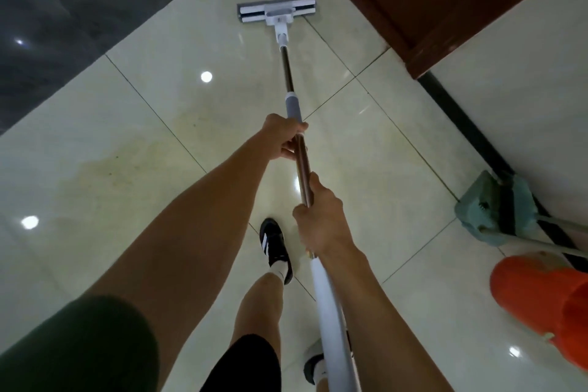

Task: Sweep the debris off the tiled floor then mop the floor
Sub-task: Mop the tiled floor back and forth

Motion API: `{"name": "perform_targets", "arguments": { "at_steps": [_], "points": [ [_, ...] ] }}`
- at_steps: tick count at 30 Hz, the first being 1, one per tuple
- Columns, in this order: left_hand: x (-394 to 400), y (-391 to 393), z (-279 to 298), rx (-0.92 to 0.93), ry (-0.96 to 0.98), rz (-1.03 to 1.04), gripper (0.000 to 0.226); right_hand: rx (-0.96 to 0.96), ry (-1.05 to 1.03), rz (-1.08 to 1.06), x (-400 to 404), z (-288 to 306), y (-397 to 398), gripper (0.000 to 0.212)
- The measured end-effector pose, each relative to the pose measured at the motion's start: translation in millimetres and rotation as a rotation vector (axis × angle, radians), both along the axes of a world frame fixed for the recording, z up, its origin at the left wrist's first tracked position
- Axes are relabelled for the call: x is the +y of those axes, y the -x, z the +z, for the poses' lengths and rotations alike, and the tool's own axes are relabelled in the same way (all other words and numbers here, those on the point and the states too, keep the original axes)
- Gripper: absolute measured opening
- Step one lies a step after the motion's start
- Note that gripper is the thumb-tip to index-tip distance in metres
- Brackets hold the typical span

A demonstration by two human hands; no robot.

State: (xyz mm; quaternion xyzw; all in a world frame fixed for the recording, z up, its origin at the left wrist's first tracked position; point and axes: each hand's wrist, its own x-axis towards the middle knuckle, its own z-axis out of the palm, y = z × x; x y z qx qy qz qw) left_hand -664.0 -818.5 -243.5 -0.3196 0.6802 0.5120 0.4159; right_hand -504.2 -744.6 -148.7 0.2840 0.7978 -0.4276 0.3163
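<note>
A flat mop with a grey and white head (276, 13) rests on the glossy cream tiled floor (133, 124) ahead of me, near a brown wooden door. Its long pole (288, 71) runs back toward my body. My left hand (284, 140) grips the pole just below the grey collar. My right hand (319, 216) grips the pole lower down, where the copper section meets the white part. A yellowish wet-looking stain (127, 169) with small dark specks lies on the tiles to the left.
An orange bucket (541, 299) stands at the right edge. A teal dustpan (496, 207) with a long handle leans by the white wall. A dark wall (63, 25) runs along the left. My feet in black shoes (275, 245) are below the pole.
</note>
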Motion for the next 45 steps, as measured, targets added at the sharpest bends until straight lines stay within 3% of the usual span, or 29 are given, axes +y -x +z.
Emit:
{"name": "perform_targets", "arguments": {
  "at_steps": [9,16,24,29,36,45],
  "points": [
    [-8.5,-59.2,9.7,-0.021,-0.015,0.062,0.031,-0.081,0.048,0.057,2.7,27.3,-50.7,0.07],
    [16.7,-174.8,15.8,-0.069,0.001,0.194,0.031,-0.092,0.059,0.188,48.4,33.9,-154.8,0.07],
    [78.0,-321.5,24.8,-0.09,-0.011,0.317,0.033,-0.059,0.029,0.347,128.6,53.3,-280.2,0.044],
    [107.2,-374.8,40.4,-0.078,-0.018,0.323,0.038,-0.065,0.013,0.388,160.8,68.3,-327.2,0.047],
    [114.5,-403.8,43.2,-0.095,0.005,0.365,0.039,-0.112,0.011,0.432,171.4,81.1,-349.3,0.061],
    [86.5,-356.5,31.3,-0.078,0.029,0.432,0.034,-0.154,-0.015,0.408,138.4,74.4,-303.8,0.07]
  ]
}}
